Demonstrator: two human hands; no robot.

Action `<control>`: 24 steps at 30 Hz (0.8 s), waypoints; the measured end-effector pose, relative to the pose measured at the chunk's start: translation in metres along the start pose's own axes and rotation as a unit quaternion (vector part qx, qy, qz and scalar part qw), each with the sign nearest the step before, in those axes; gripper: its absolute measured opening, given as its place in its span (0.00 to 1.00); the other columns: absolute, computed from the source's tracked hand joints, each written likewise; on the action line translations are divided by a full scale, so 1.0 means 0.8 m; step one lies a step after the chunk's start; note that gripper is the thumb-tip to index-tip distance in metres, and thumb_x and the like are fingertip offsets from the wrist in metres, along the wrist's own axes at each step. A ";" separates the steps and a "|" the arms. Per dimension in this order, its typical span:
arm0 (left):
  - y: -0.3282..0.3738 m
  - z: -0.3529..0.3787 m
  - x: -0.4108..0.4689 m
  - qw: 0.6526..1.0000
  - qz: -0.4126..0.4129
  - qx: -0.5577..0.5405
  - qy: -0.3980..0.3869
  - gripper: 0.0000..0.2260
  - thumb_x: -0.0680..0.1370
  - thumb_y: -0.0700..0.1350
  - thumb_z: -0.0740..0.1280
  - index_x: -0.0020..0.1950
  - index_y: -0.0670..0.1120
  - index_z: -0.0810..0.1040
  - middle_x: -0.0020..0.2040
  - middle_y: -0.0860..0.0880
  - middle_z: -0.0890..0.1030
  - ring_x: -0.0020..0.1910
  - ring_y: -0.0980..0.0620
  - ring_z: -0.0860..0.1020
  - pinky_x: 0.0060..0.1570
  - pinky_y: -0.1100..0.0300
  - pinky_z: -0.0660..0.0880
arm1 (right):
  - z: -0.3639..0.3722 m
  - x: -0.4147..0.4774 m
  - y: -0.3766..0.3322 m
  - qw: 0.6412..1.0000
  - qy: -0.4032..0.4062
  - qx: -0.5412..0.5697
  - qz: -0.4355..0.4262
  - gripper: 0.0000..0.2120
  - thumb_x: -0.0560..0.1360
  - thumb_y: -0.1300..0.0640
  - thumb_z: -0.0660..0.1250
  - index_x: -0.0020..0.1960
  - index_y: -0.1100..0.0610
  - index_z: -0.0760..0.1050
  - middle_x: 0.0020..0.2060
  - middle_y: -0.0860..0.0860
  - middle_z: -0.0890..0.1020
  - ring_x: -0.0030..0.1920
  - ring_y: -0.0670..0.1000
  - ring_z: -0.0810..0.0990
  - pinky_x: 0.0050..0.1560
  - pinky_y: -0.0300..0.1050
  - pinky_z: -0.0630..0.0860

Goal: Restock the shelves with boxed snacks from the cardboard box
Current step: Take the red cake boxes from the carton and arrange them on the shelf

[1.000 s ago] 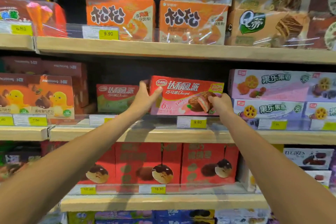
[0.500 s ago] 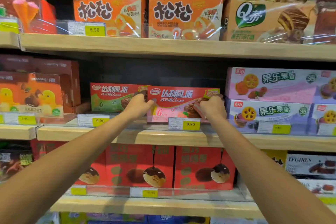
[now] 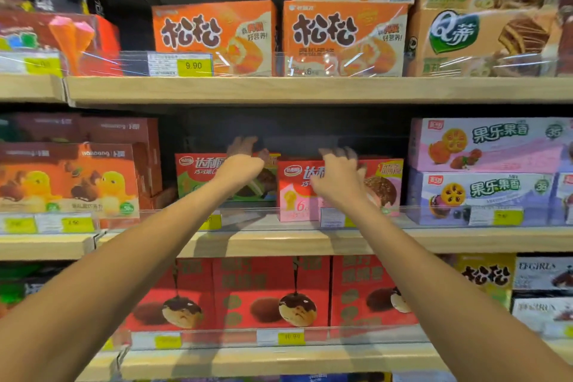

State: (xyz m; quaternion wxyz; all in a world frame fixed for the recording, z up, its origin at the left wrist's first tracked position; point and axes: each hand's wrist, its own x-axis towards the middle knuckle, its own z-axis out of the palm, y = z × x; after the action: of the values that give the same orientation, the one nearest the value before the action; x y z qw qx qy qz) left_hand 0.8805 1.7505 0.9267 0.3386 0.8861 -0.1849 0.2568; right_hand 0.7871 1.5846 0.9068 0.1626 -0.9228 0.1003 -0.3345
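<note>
Pink snack box (image 3: 294, 186) on shelf (image 3: 279, 242) behind slack right hand (image 3: 338, 178); left hand (image 3: 245, 161) slack alongside.

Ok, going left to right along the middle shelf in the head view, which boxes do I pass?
Duck boxes → green pie box → pink pie box → purple fruit boxes.

Shop aisle, wooden middle shelf (image 3: 279, 242) fronted by clear rail (image 3: 434, 215), orange snack boxes (image 3: 214, 37) above it, red snack boxes (image 3: 269, 291) below it, yellow 9.90 price tag (image 3: 193, 65) above it
</note>
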 end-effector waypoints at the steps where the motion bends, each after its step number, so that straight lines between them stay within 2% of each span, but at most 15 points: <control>1: -0.005 0.002 0.011 0.999 0.009 0.044 -0.015 0.22 0.80 0.49 0.60 0.73 0.43 0.64 0.72 0.40 0.65 0.71 0.41 0.64 0.69 0.54 0.60 | 0.005 0.000 -0.006 1.000 -0.019 -0.009 -0.004 0.30 0.73 0.52 0.65 0.73 0.50 0.60 0.74 0.55 0.61 0.76 0.60 0.50 0.71 0.67 0.50; 3: -0.015 0.007 0.024 0.989 0.029 0.133 -0.058 0.24 0.80 0.50 0.59 0.75 0.44 0.61 0.74 0.41 0.62 0.73 0.41 0.60 0.70 0.54 0.57 | 0.013 0.004 -0.011 0.999 -0.036 -0.015 0.008 0.31 0.74 0.49 0.67 0.74 0.48 0.59 0.74 0.54 0.59 0.76 0.60 0.48 0.69 0.70 0.52; 5: -0.028 0.016 0.030 0.980 0.028 0.176 -0.090 0.27 0.79 0.51 0.60 0.76 0.47 0.56 0.76 0.43 0.59 0.74 0.40 0.58 0.71 0.51 0.57 | 0.018 0.009 -0.011 0.999 -0.035 -0.009 0.021 0.32 0.73 0.49 0.69 0.73 0.48 0.60 0.74 0.54 0.58 0.76 0.60 0.47 0.69 0.70 0.55; 8: -0.042 0.026 0.029 0.979 0.016 0.176 -0.103 0.30 0.77 0.51 0.64 0.76 0.49 0.56 0.76 0.45 0.59 0.74 0.40 0.56 0.71 0.45 0.59 | 0.025 0.019 -0.007 0.999 -0.032 -0.012 0.038 0.31 0.73 0.50 0.69 0.73 0.47 0.60 0.74 0.53 0.57 0.76 0.59 0.46 0.69 0.70 0.55; 12: -0.051 0.018 0.030 0.982 0.023 0.166 -0.088 0.30 0.76 0.46 0.66 0.75 0.50 0.59 0.75 0.47 0.60 0.74 0.41 0.55 0.70 0.44 0.61 | 0.038 0.041 -0.003 0.997 -0.046 -0.021 0.062 0.30 0.73 0.50 0.69 0.72 0.46 0.60 0.74 0.52 0.56 0.76 0.58 0.46 0.69 0.71 0.53; 19: -0.059 0.018 0.020 0.982 0.041 0.176 -0.061 0.27 0.75 0.45 0.63 0.74 0.51 0.61 0.74 0.49 0.64 0.72 0.44 0.61 0.69 0.49 0.65 | 0.058 0.067 -0.006 0.995 -0.039 -0.043 0.077 0.29 0.74 0.50 0.68 0.71 0.46 0.61 0.72 0.53 0.60 0.75 0.59 0.48 0.68 0.71 0.54; 24: -0.057 0.016 0.013 0.981 0.037 0.177 -0.069 0.28 0.74 0.44 0.64 0.74 0.52 0.61 0.72 0.48 0.67 0.69 0.43 0.66 0.66 0.49 0.69 | 0.067 0.079 0.003 0.997 -0.038 -0.044 0.057 0.29 0.74 0.49 0.68 0.71 0.47 0.61 0.73 0.54 0.59 0.75 0.60 0.48 0.69 0.71 0.54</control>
State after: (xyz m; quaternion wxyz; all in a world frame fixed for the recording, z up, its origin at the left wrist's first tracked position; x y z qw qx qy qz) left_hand 0.9160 1.7723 0.9012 0.1535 0.9402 -0.1921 0.2359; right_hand 0.8692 1.5765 0.9041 0.1443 -0.9339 0.1613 -0.2845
